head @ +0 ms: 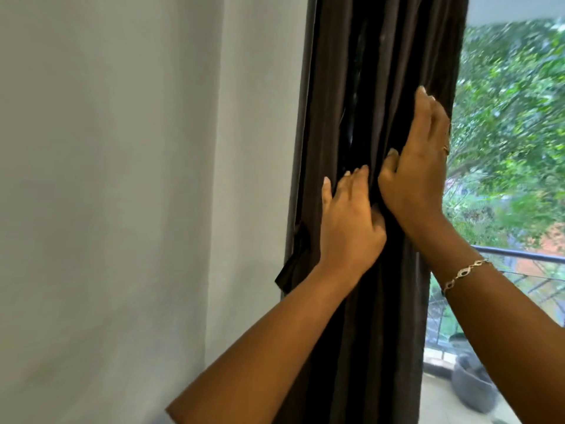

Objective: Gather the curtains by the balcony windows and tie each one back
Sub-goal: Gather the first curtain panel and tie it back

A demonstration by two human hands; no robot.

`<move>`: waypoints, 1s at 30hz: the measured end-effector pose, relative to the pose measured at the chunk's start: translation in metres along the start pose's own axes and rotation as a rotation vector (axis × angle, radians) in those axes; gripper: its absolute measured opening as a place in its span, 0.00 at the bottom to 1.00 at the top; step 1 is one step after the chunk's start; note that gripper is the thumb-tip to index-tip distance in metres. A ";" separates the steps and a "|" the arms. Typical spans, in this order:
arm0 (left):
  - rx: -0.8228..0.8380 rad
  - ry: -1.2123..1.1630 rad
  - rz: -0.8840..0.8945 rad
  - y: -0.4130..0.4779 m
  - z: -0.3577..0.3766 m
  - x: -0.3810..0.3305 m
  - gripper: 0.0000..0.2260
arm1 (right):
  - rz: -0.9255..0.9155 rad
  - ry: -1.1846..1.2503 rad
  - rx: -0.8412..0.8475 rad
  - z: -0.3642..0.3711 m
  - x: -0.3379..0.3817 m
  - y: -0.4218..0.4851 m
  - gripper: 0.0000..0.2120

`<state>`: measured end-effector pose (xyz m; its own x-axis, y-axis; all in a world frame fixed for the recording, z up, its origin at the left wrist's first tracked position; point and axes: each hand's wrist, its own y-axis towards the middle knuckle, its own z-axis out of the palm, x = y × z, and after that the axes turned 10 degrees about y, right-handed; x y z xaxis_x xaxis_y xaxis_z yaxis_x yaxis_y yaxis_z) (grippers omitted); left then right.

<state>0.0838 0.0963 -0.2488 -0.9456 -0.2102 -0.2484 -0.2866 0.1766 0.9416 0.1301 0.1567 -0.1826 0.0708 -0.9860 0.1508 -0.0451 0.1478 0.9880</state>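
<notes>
White wall (122, 179): just left of the curtain.
Tie strap (295, 261): hangs loose at the curtain's left edge, not round it yet.
Curtain (382, 71): brown, bunched into folds between wall and window.
Left hand (351, 221): fingers spread, almost straight, pushing the folds in. It grips nothing.
Right hand (419, 166): flat on the curtain's right edge, fingers straight, pressing it toward my left hand to make the bunch tight.
Window (504, 117): right of the curtain, green trees outside.

just the one cam, wide-angle, strapped on my head, pointing straight ahead, right up close to the dark brown curtain (388, 71), white wall (122, 179) filling the left, balcony window (504, 117) on the right edge
</notes>
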 end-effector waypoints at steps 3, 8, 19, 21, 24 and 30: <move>0.028 -0.033 -0.002 -0.021 0.011 0.005 0.24 | -0.021 -0.064 0.008 0.004 -0.001 -0.025 0.31; 0.058 -0.061 -0.017 -0.052 0.019 0.019 0.22 | -0.170 -0.122 0.101 0.008 -0.006 -0.066 0.25; -0.064 -0.252 -0.223 -0.066 0.012 0.057 0.28 | 0.047 0.043 0.322 0.021 -0.026 -0.110 0.25; 0.017 -0.288 -0.285 -0.062 0.015 0.063 0.29 | 0.124 0.113 0.322 0.025 -0.028 -0.114 0.25; 0.140 -0.238 -0.301 -0.061 0.019 0.068 0.27 | 0.244 0.212 0.306 0.027 -0.030 -0.120 0.26; 0.086 -0.139 -0.384 -0.060 0.019 0.080 0.16 | 0.263 0.375 0.061 0.017 -0.038 -0.126 0.23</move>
<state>0.0224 0.0871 -0.3296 -0.7773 -0.1453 -0.6121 -0.6291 0.1914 0.7534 0.1164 0.1740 -0.3134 0.4046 -0.8179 0.4092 -0.1681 0.3733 0.9124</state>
